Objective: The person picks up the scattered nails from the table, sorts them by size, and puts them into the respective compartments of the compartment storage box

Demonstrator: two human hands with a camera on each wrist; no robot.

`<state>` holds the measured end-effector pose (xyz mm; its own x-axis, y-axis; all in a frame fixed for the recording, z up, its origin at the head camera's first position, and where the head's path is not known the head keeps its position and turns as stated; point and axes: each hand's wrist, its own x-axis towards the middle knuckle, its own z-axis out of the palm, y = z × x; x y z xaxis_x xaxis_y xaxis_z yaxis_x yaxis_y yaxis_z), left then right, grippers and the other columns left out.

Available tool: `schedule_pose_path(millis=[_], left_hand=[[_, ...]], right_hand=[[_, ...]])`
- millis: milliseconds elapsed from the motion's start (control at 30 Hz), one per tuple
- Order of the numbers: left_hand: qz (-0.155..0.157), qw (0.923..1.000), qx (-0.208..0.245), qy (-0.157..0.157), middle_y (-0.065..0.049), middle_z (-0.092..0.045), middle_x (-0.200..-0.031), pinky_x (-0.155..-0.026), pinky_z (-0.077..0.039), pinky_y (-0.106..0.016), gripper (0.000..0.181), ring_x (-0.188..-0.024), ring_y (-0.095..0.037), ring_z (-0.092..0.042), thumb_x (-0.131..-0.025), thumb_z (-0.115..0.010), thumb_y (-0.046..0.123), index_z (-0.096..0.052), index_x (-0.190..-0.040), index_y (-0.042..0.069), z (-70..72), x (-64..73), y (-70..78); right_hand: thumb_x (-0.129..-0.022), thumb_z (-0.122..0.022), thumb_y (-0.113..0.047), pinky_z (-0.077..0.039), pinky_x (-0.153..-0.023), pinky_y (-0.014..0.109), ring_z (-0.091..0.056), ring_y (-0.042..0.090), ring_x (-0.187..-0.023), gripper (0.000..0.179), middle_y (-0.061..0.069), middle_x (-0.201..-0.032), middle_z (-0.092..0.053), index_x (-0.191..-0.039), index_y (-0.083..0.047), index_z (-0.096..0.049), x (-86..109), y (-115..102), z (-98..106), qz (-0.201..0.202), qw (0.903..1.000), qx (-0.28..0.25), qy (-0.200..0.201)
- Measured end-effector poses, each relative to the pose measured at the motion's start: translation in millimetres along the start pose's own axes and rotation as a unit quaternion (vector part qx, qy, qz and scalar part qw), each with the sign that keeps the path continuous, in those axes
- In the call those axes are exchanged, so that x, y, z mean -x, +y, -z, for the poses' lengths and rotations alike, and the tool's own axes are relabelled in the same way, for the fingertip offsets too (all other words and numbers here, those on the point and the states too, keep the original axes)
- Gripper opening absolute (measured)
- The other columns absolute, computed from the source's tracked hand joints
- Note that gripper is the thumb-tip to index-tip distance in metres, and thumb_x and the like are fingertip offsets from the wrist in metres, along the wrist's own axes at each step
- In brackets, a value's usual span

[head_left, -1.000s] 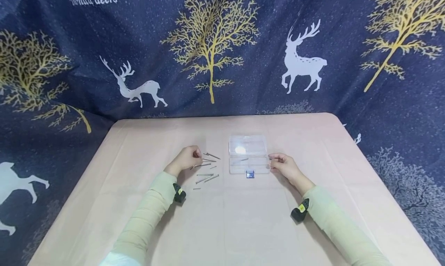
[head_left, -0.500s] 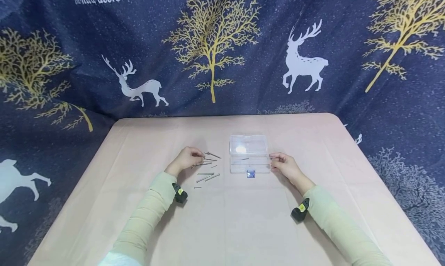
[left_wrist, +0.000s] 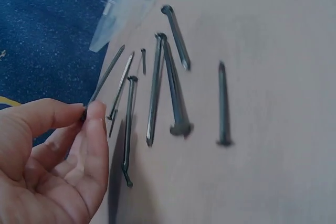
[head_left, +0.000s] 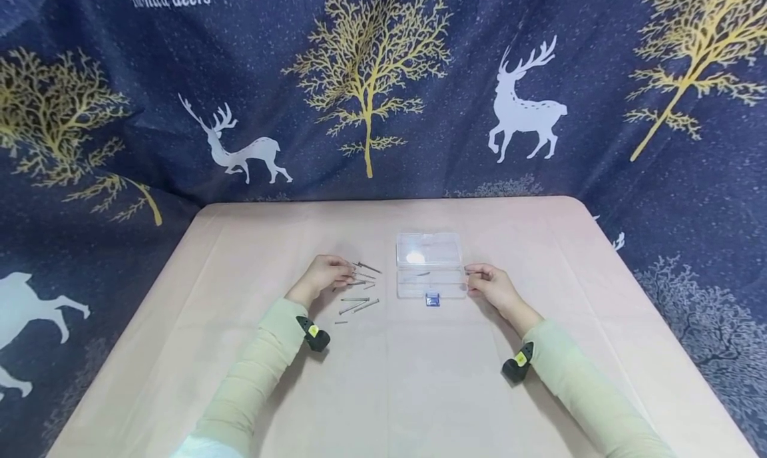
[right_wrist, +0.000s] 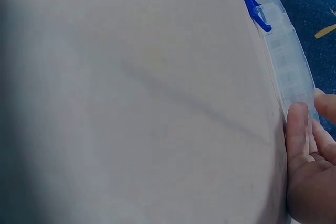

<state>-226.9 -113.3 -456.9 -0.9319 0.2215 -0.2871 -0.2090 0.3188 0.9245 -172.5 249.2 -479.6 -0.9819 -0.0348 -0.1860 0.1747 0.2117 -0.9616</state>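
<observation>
In the left wrist view my left hand pinches a dark steel nail near its head, between thumb and fingertips, its point slanting away. Several more nails of different lengths lie loose beside that hand, some of them crossing or touching. To their right stands a clear plastic box with its lid raised at the back. One nail shows inside it. My right hand holds the box's right end, thumb in front and fingers behind, as the right wrist view shows.
A blue latch sticks out from the box's front edge. The pale tablecloth reaches back to a dark blue curtain printed with deer and trees. Each wrist wears a small black camera.
My left hand has shifted slightly right over the nails. My right hand and the box stay in place, and the head view has drifted a little.
</observation>
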Motion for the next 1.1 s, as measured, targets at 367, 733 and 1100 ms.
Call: schedule_pose_path(millis=[367, 733, 1100], left_hand=[[0.006, 0.9938, 0.109, -0.022, -0.014, -0.071, -0.097, -0.077, -0.056, -0.024, 0.030, -0.077, -0.010, -0.069, -0.092, -0.056, 0.000, -0.054, -0.118, -0.015, -11.0, 3.9, 7.1], [0.003, 0.9916, 0.129, -0.011, -0.008, -0.071, -0.089, -0.076, -0.057, -0.024, 0.027, -0.074, -0.011, -0.069, -0.090, -0.059, 0.000, -0.057, -0.115, -0.013, -32.3, 0.4, 17.8], [0.001, 0.9933, 0.113, -0.026, -0.015, -0.070, -0.095, -0.076, -0.057, -0.023, 0.027, -0.072, -0.008, -0.067, -0.091, -0.058, 0.001, -0.058, -0.115, -0.012, -59.3, -7.5, 29.5]], right_hand=[[-0.089, -0.051, 0.001, -0.055, -0.071, 0.017, -0.060, 0.001, -0.076, 0.041, 0.007, -0.099, -0.060, -0.128, 0.013, -0.046, 0.0, 1.0, 0.0, -0.004, 1.0000, 0.006, 0.005], [-0.089, -0.051, 0.001, -0.055, -0.070, 0.016, -0.059, 0.001, -0.076, 0.042, 0.016, -0.105, -0.061, -0.128, 0.013, -0.045, 1.1, -0.7, -1.1, -0.006, 0.9999, -0.002, 0.011], [-0.088, -0.052, 0.003, -0.055, -0.068, 0.016, -0.060, 0.002, -0.073, 0.042, 0.007, -0.096, -0.061, -0.128, 0.015, -0.044, -0.3, 2.5, -0.9, 0.001, 0.9997, -0.022, 0.006]])
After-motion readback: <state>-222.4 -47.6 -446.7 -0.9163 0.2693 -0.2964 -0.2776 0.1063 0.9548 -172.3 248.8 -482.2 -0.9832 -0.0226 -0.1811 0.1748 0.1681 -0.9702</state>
